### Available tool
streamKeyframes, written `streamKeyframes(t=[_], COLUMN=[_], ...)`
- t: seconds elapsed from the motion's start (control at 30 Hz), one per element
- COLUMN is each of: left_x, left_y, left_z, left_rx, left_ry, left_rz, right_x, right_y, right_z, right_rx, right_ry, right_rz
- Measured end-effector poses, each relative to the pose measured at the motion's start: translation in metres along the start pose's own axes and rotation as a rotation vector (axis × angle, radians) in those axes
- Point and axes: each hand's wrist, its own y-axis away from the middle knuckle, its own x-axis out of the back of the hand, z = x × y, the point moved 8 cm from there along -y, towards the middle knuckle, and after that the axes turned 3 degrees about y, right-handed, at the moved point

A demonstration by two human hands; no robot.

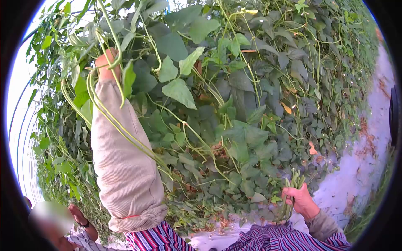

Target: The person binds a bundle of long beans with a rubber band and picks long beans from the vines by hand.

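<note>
My left arm stretches up into the climbing bean vines, and my left hand [107,62] is partly covered by leaves and hanging pods there. Its fingers are hidden among the foliage. Long thin green beans [121,122] dangle in front of my left sleeve, and a curved pod crosses the wrist. Low at the right, my right hand [302,201] is closed around a bunch of picked long beans [296,180], whose ends stick out above and below the grip.
A dense wall of bean vines [243,100] fills most of the view. Pale ground cover [354,167] with dry leaves runs along the right. Another person's raised hand [78,215] shows at the lower left. Thin curved hoops [17,121] stand at the far left.
</note>
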Motion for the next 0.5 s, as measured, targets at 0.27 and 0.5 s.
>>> streamKeyframes(t=[0.27,0.5], left_x=[-0.027,0.035], left_y=[-0.034,0.065], left_z=[-0.042,0.021], left_rx=[-0.028,0.112], left_ry=[-0.043,0.710], left_rz=[-0.001,0.396], right_x=[-0.007,0.002], right_y=[0.001,0.006], right_z=[-0.005,-0.002], right_rx=[-0.021,-0.035], right_ry=[0.024,-0.006], right_rz=[-0.044,-0.057])
